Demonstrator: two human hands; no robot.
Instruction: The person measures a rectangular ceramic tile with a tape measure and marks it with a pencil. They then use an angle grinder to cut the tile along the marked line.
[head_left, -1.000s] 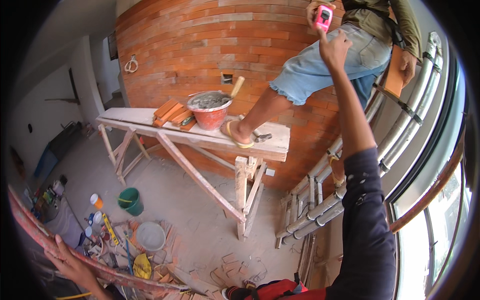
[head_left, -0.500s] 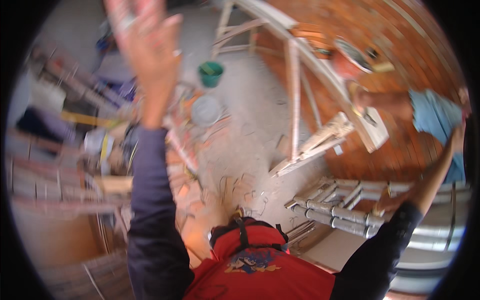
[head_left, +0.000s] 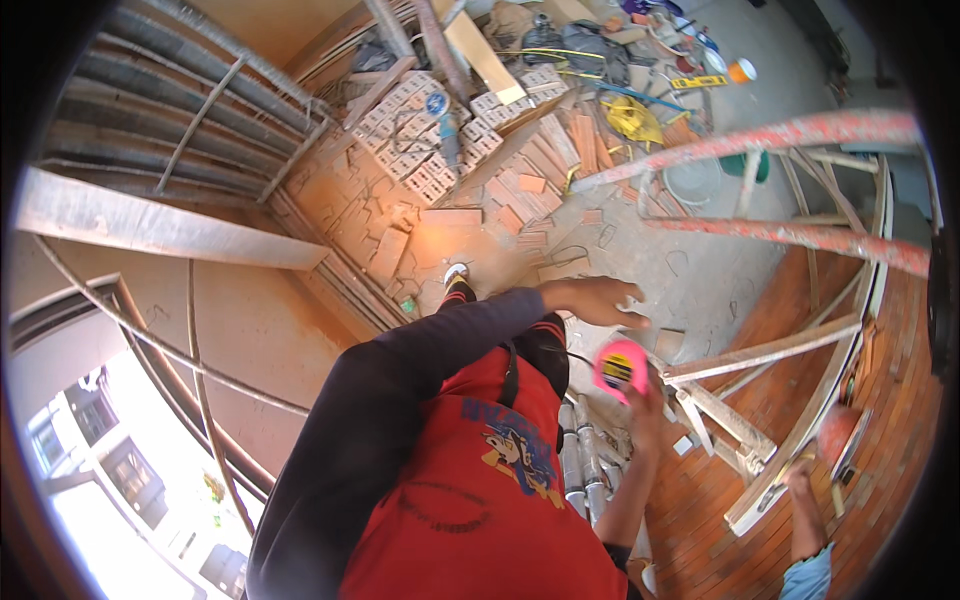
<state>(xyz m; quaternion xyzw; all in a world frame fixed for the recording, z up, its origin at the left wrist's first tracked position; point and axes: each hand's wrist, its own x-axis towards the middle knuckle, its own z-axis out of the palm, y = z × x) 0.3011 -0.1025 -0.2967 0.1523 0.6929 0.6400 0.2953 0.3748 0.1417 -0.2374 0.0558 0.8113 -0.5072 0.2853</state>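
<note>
My right hand (head_left: 643, 408) is closed round a bright pink, round, reel-shaped thing (head_left: 618, 368) with a yellow and black label. Its exact kind is unclear. A little farther off and to the left, my left hand (head_left: 598, 300) reaches across my body, palm down. Its fingers are loosely bent and apart, and nothing shows in them. A gap separates the left hand from the pink reel. Just below the reel, grey metal tubes (head_left: 580, 450) lie close to my right forearm.
A red-painted metal frame (head_left: 790, 135) crosses the upper right. A pale wooden frame (head_left: 765, 355) stands by a brick surface (head_left: 720, 540). Another person's hand (head_left: 800, 475) rests near it. Perforated blocks (head_left: 425, 180), a blue power tool (head_left: 449, 138) and loose bricks (head_left: 520, 200) lie ahead.
The view has swung left. My raised left hand has come down in front of my body. My right hand has moved inward, and the pink reel now shows clearly in it.
</note>
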